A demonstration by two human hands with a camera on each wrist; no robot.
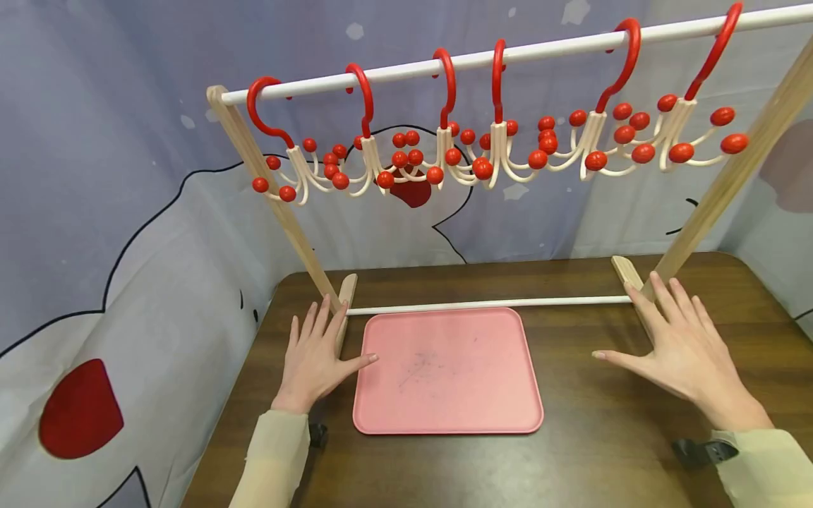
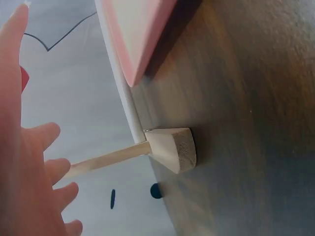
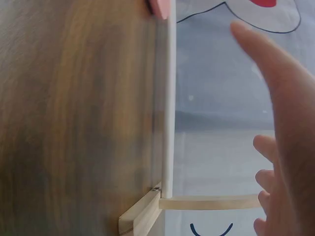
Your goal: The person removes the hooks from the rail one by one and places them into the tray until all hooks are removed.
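My left hand is spread near the left foot of a wooden rack, its thumb toward a pink tray. To the right, my right hand is spread by the rack's right foot, apart from the tray. Neither hand holds anything. In the left wrist view, fingers show left of the rack's wooden foot. The right wrist view has the right thumb and fingertips at the right edge. Several red-hooked hangers with cream prongs and red ball tips hang on the white upper rail.
A white lower bar runs behind the tray between wooden posts. Everything stands on a brown wood-grain table. A patterned curtain hangs behind and at the left. Dark straps with small devices circle the wrists.
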